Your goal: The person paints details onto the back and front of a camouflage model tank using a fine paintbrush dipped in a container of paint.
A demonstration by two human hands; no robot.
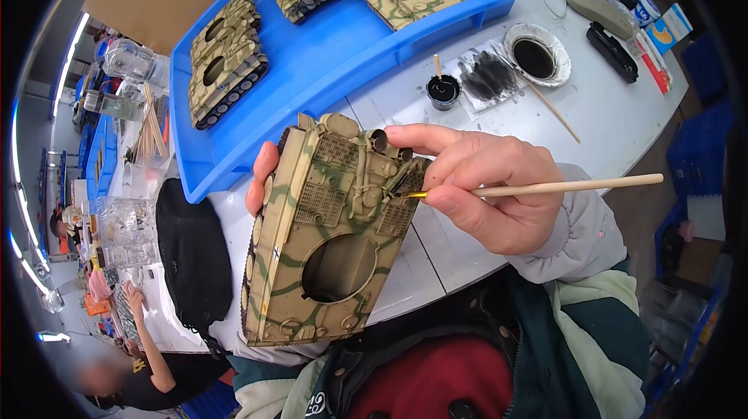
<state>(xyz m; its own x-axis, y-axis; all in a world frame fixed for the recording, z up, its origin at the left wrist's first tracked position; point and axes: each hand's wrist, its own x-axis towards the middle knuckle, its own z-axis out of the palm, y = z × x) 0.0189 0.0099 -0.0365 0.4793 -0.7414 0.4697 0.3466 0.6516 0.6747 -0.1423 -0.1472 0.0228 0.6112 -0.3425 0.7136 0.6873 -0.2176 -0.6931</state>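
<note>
Here, the right hand [502, 193] has its grip closed around a slim paintbrush [569, 186], whose tip is at the grilled end of a camouflaged tank hull [331, 228]. The left hand [264, 177] grips that hull by its side, tilted over the worktop's [623, 119] near edge, just beside the blue tray [312, 56].

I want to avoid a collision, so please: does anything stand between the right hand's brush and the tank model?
No, nothing visible: the brush, in the right hand, has its tip at the tank model.
</note>
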